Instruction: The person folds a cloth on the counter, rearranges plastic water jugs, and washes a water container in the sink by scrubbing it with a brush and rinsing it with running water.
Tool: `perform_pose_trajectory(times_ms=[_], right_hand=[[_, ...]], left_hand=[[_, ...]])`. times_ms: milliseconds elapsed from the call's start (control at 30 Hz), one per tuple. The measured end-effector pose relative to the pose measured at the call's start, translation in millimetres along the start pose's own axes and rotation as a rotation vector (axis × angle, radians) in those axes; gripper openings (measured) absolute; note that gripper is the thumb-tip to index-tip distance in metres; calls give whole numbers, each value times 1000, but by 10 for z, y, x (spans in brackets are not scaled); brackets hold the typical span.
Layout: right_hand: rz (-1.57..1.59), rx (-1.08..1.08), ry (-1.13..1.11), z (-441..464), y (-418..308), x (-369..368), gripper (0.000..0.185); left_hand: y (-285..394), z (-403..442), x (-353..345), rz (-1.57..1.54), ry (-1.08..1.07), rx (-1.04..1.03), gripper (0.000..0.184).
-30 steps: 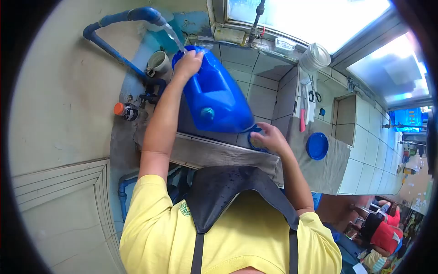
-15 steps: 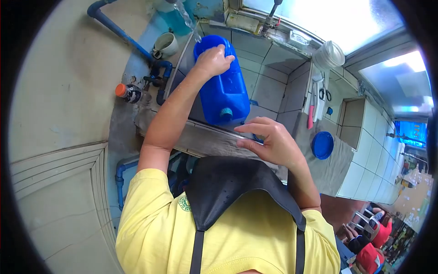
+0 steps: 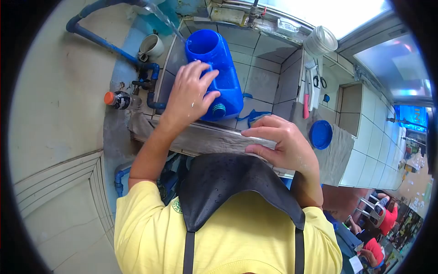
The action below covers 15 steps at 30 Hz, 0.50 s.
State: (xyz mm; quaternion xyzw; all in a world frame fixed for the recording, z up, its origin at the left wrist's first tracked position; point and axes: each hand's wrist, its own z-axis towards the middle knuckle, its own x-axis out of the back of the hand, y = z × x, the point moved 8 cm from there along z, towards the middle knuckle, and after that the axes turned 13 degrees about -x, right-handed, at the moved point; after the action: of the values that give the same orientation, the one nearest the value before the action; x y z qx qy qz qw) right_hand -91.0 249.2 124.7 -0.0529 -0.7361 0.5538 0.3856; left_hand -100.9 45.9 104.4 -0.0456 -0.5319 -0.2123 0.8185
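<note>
A blue plastic container with a wide round opening stands in the tiled sink. Water streams from the blue pipe at the upper left toward its opening. My left hand is over the near left side of the container, fingers spread; whether the fingertips touch it is unclear. A dark green cap sits low on the container beside my left thumb. My right hand hovers at the sink's front edge, thumb and fingers apart, holding nothing. Just beyond it a blue strap-like piece lies in the sink.
A bottle with an orange cap and a white mug are at the left. On the right are a blue lid, a pink-handled tool, scissors and a white tub. People sit at the lower right.
My left hand has let go of the container's upper part and moved down toward me. The container has gone from tilted to standing. My right hand has moved away from the blue piece.
</note>
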Motion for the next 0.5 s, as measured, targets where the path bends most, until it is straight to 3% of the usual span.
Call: perform_pose_trajectory(times_ms=[133,233,300,433,500], right_hand=[[-93,35,22,-22,120,2,28],[-81,45,22,-21,93,57,27],[-69,50,33,-45,56,130,25],[38,203,2,-164,-388,313,23],[115,319,7,-270,-647,373,23]], left_hand=[[224,-343,-125,-293,-207,-107,30],[288,-345,176,-314,-215,-61,28],[267,-284,568,-380,-20,39,27],[622,-247,1513,-307,505,-93,12],[770,-422,1941,-99,652,-298,26]])
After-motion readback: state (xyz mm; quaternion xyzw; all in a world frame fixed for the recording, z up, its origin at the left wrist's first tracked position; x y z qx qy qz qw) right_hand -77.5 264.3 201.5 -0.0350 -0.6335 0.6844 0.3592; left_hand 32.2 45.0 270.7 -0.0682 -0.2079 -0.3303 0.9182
